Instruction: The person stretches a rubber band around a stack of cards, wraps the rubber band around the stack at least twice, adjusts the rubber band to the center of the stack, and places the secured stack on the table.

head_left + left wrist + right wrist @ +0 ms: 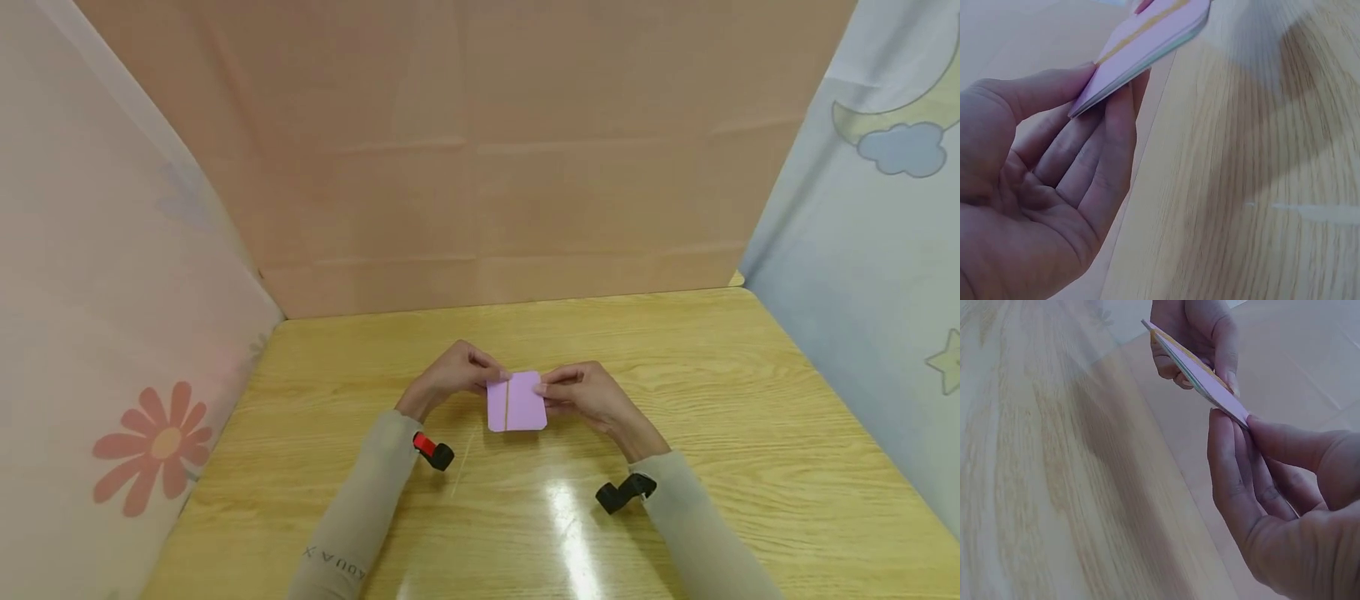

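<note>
Just below the centre of the head view, I am holding a pink stack (529, 404) above the wooden tabletop (697, 375); a tan band (507, 408) is running down its face, nearer the left side. My left hand (465, 369) is pinching the stack at its upper left, thumb lying on top by the band's far end, fingers curling underneath; whether that thumb is touching the band, I cannot tell. My right hand (588, 393) is pinching at the upper right, thumb above, fingers supporting below; across the top of the left wrist view the stack is lying at a slant, its layered edge showing a greenish line.

Now for the delicate part, as I am judging it: handling the band well is calling for a firm right pinch and a lighter left one; the right hand should be taking the load while the left thumb is working the band evenly along its length; pulling at one end alone could be skewing it or creasing a corner. I should be keeping the layers squared, too; if the band is slipping free, loose pieces could be fanning out, so fingers should be supporting from beneath.
</note>
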Tool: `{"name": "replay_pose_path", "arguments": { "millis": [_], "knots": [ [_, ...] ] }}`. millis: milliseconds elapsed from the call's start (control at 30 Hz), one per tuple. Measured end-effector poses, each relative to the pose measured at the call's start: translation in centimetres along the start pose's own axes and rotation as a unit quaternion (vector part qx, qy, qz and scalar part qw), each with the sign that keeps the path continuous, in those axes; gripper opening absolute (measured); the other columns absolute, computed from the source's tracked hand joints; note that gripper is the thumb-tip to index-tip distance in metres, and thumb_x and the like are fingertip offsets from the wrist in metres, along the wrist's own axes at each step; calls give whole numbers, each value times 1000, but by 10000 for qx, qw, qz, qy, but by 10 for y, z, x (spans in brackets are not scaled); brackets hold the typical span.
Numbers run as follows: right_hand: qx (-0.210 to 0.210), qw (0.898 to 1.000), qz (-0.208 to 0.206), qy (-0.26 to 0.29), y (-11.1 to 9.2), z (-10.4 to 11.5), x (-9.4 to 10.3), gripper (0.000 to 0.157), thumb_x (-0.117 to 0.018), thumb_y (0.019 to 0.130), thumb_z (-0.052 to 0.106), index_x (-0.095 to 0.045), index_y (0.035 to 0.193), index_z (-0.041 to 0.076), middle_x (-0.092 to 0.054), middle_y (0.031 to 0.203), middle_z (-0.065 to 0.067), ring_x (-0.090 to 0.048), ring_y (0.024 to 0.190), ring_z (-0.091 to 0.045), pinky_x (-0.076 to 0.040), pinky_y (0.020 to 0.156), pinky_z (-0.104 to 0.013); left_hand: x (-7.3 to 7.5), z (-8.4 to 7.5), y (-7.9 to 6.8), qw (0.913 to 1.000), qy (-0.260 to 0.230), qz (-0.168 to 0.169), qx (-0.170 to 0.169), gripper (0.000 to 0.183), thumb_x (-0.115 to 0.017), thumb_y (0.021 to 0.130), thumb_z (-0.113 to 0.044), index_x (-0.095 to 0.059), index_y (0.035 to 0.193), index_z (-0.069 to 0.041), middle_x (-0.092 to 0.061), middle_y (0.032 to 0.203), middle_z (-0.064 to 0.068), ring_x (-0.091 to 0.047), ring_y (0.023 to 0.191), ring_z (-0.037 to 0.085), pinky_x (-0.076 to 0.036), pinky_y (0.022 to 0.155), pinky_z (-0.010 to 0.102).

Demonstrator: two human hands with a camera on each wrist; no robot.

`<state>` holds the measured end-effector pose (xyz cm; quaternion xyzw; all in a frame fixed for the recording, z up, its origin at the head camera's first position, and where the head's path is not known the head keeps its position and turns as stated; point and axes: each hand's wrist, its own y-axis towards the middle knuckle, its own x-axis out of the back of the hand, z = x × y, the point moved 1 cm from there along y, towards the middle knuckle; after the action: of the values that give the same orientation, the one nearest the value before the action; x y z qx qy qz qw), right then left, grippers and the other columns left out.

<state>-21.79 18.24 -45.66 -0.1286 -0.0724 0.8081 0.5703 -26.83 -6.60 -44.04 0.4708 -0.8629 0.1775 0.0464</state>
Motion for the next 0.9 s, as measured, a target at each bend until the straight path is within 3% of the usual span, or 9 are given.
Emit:
{"name": "replay_pose_path", "arguments": {
  "millis": [233, 367, 667, 900],
  "knots": [
    [105, 9985, 241, -474, 0, 2, -8, 25, -75, 97, 5, -73, 114, -13, -78, 89, -4, -76, 78, -17, -67, 79, -38, -10, -3, 1, 9998, 147, 144, -80, 21, -76, 97, -19, -83, 106, -2, -80, 102, 10, -68, 80, 14, -57, 69, 27],
    [81, 9989, 88, -445, 1, 1, -8, 25, -74, 97, 5, -73, 113, -14, -77, 89, -4, -75, 76, -16, -67, 76, -35, -10, 1, 2, 9999, 19, 154, -48, 22, -76, 98, -20, -82, 108, -1, -80, 103, 11, -69, 79, 15, -58, 69, 27],
    [73, 9991, 223, -344, -2, -1, -5, 25, -73, 99, 8, -73, 115, -12, -76, 93, -3, -74, 79, -16, -66, 78, -34, -7, 6, 1, 9999, -47, 137, 61, 24, -75, 98, -22, -82, 111, -2, -79, 108, 11, -72, 81, 15, -61, 75, 32],
    [76, 9998, 105, -118, -3, 0, -2, 18, -73, 98, 5, -75, 111, -7, -78, 91, -2, -75, 77, -14, -66, 75, -31, -4, 7, -4, 9998, -192, 59, -65, 28, -72, 100, -23, -80, 117, -2, -77, 115, 13, -72, 90, 15, -64, 82, 33]
  ]
}}
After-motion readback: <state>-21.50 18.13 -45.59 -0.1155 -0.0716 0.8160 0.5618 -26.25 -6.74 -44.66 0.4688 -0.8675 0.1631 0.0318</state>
